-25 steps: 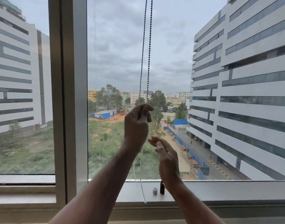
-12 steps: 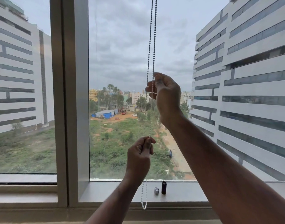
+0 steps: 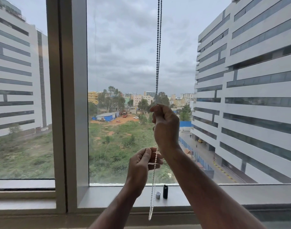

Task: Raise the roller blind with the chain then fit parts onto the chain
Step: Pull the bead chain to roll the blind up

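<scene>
A beaded chain (image 3: 158,52) hangs in two strands in front of the window glass, and its loop ends below the sill (image 3: 150,214). My right hand (image 3: 165,128) is closed around the chain at mid height. My left hand (image 3: 144,164) sits lower and to the left, its fingers pinching the chain just under the right wrist. On the sill stand two small parts: a short grey cylinder (image 3: 157,195) and a taller black cylinder (image 3: 165,191). The blind itself is out of sight above the frame.
A grey window sill (image 3: 240,195) runs across the bottom. A thick vertical window frame (image 3: 65,104) stands to the left of the chain. Outside are white office buildings, a green field and a road.
My right hand has come down along the chain from chest height to mid height. My left hand stays low on the chain, now close under the right wrist.
</scene>
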`<state>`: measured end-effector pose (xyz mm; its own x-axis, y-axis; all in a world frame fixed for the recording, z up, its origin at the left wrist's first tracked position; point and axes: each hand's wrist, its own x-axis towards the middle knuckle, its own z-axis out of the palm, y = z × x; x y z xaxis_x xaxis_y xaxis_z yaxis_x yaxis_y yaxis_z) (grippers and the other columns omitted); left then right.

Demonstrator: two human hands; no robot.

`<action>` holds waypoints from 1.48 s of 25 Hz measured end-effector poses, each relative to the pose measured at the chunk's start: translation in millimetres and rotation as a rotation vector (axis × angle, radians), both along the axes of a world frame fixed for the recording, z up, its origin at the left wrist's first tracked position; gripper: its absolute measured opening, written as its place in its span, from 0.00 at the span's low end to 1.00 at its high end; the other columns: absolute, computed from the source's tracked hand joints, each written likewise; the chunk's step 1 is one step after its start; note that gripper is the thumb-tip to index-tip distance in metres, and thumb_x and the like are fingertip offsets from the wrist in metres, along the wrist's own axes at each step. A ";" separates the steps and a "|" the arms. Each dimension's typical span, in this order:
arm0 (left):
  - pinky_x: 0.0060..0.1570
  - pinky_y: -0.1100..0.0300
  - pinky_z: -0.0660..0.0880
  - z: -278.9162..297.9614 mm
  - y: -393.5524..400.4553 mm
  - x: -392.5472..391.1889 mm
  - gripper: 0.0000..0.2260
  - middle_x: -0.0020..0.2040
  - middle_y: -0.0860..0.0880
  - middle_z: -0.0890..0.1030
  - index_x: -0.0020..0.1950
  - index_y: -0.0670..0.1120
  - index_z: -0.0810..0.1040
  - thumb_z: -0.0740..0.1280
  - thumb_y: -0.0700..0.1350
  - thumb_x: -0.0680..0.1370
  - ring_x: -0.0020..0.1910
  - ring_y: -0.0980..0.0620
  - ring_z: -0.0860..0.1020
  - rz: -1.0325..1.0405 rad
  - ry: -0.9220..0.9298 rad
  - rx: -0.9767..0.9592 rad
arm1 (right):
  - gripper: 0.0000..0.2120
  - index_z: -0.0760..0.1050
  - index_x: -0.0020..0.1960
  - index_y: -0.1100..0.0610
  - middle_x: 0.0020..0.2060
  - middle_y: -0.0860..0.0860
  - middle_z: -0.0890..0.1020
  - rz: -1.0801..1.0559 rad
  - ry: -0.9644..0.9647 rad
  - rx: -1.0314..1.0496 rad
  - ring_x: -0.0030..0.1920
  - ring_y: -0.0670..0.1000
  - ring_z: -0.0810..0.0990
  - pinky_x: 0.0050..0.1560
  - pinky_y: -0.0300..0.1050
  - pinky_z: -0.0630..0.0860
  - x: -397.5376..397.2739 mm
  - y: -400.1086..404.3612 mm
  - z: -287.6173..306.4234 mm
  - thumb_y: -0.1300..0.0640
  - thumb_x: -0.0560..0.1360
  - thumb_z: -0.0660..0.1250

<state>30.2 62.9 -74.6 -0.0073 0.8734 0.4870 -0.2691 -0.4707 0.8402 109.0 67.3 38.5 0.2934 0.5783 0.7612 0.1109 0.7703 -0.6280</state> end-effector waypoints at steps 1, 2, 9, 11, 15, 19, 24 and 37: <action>0.41 0.55 0.81 10.3 1.7 -1.0 0.15 0.41 0.44 0.87 0.52 0.40 0.84 0.58 0.41 0.86 0.40 0.48 0.84 0.008 -0.019 0.009 | 0.10 0.82 0.46 0.58 0.30 0.46 0.75 -0.021 -0.014 -0.012 0.30 0.45 0.70 0.32 0.44 0.68 0.1 -2.6 -10.3 0.61 0.82 0.63; 0.42 0.56 0.81 23.1 2.9 -1.7 0.16 0.41 0.45 0.87 0.52 0.42 0.85 0.57 0.41 0.86 0.41 0.50 0.85 0.016 -0.042 0.031 | 0.10 0.82 0.46 0.57 0.30 0.46 0.76 -0.039 -0.020 -0.032 0.30 0.44 0.71 0.32 0.45 0.70 0.0 -4.9 -20.9 0.61 0.82 0.64; 0.50 0.49 0.81 127.4 5.0 -1.5 0.15 0.54 0.35 0.86 0.60 0.39 0.82 0.57 0.43 0.87 0.52 0.40 0.86 0.057 -0.113 0.206 | 0.11 0.82 0.45 0.55 0.29 0.47 0.74 -0.093 -0.024 -0.010 0.30 0.43 0.70 0.32 0.42 0.69 3.7 -15.4 -56.5 0.60 0.83 0.64; 0.51 0.47 0.82 154.0 -0.6 2.3 0.15 0.52 0.39 0.87 0.61 0.40 0.81 0.57 0.44 0.87 0.50 0.43 0.87 0.042 -0.112 0.251 | 0.11 0.82 0.45 0.56 0.29 0.47 0.74 -0.088 -0.024 -0.002 0.30 0.43 0.70 0.32 0.41 0.69 4.8 -17.4 -56.0 0.61 0.83 0.64; 0.38 0.57 0.82 190.9 -7.4 12.4 0.13 0.45 0.43 0.86 0.62 0.39 0.81 0.61 0.43 0.86 0.38 0.51 0.84 0.043 -0.098 0.320 | 0.11 0.82 0.45 0.57 0.29 0.47 0.74 -0.063 -0.016 -0.019 0.30 0.42 0.70 0.33 0.40 0.69 6.5 -15.4 -56.4 0.65 0.82 0.63; 0.27 0.62 0.65 192.8 1.7 20.6 0.08 0.33 0.48 0.79 0.54 0.39 0.84 0.65 0.38 0.83 0.26 0.55 0.67 0.146 -0.127 0.345 | 0.11 0.81 0.45 0.57 0.30 0.47 0.74 -0.046 -0.038 -0.018 0.31 0.43 0.69 0.33 0.39 0.68 4.5 -16.1 -57.4 0.65 0.82 0.63; 0.29 0.66 0.67 188.7 2.9 21.1 0.08 0.32 0.48 0.76 0.48 0.43 0.84 0.65 0.37 0.83 0.25 0.59 0.68 0.166 -0.131 0.359 | 0.11 0.81 0.45 0.58 0.29 0.48 0.73 -0.030 -0.024 -0.022 0.30 0.42 0.69 0.33 0.35 0.67 0.0 -16.9 -59.2 0.65 0.82 0.63; 0.26 0.63 0.66 183.7 13.2 3.8 0.09 0.33 0.48 0.77 0.57 0.37 0.84 0.64 0.37 0.84 0.24 0.57 0.68 0.138 -0.136 0.307 | 0.11 0.82 0.47 0.58 0.30 0.49 0.74 0.014 -0.079 -0.080 0.30 0.43 0.69 0.33 0.40 0.67 -6.6 -7.1 -55.7 0.60 0.83 0.62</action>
<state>34.0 76.1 109.1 -0.1973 0.6728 0.7130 -0.2853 -0.7352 0.6148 102.4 60.2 -17.2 0.2257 0.6420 0.7328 0.1522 0.7197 -0.6774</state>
